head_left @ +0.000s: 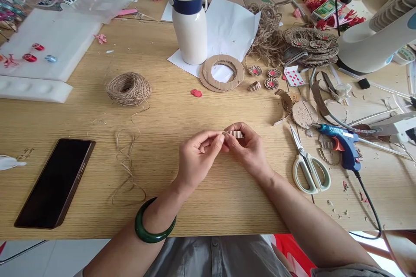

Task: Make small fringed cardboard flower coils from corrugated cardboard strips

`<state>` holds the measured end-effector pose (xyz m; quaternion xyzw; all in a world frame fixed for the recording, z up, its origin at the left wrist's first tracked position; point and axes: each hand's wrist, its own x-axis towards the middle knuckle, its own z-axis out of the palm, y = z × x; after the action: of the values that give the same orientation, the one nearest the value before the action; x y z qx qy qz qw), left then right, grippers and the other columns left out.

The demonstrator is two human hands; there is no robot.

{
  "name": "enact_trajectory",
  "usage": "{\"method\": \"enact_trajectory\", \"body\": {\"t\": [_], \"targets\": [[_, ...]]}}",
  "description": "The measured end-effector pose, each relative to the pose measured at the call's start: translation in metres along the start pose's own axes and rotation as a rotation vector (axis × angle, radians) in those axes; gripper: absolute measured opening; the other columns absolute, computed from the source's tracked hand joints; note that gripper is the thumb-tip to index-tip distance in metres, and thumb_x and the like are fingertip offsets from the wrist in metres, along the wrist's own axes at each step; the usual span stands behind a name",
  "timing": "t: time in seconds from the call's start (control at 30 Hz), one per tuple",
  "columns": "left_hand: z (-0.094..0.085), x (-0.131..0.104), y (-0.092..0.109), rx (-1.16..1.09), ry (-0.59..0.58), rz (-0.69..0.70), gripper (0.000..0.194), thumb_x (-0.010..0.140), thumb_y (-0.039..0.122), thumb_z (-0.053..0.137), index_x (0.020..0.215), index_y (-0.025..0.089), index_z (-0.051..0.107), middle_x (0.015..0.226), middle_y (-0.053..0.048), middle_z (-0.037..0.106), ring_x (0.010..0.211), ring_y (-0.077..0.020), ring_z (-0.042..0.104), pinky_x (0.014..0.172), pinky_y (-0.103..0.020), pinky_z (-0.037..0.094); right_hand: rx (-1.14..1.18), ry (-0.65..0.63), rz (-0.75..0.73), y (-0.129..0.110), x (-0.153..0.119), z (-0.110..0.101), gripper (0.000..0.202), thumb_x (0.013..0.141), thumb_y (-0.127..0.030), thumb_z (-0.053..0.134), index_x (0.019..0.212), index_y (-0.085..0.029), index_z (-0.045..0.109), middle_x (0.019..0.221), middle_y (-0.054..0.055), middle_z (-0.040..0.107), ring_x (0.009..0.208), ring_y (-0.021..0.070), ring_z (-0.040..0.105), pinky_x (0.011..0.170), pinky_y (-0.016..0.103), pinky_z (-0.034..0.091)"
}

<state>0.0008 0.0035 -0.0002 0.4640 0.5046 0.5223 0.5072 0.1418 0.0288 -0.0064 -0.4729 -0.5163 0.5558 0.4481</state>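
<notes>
Both my hands meet over the middle of the table, fingertips touching. My right hand pinches a small strip of corrugated cardboard, whose ridged end shows past the fingers. My left hand is closed in a pinch at the strip's other end, thumb against forefinger; the part between the fingertips is mostly hidden. Beyond the hands lie small red paper discs and cardboard rings. Several finished cardboard rosettes with red centres sit right of the rings, near a loose ridged cardboard coil.
Scissors and a blue hot glue gun with a cord lie to the right. Left are a ball of twine with a loose tail and a phone. A white bottle stands behind, near jute fibres.
</notes>
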Motion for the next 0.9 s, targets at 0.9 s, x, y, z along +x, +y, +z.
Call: {"method": "enact_trajectory", "body": {"t": [0.9], "targets": [[0.0002,0.005,-0.0017,-0.176,0.002,-0.133,0.016,0.085,0.03,0.071,0.083,0.015,0.071,0.062,0.001,0.068,0.059,-0.0109,0.067,0.065,-0.022,0.058,0.192,-0.021,0.073,-0.0003,-0.0005,0.0025,0.036,0.076,-0.05,0.078,0.083,-0.02,0.058,0.071,-0.002,0.063,0.064,0.0121,0.06,0.06,0.025,0.052]]}}
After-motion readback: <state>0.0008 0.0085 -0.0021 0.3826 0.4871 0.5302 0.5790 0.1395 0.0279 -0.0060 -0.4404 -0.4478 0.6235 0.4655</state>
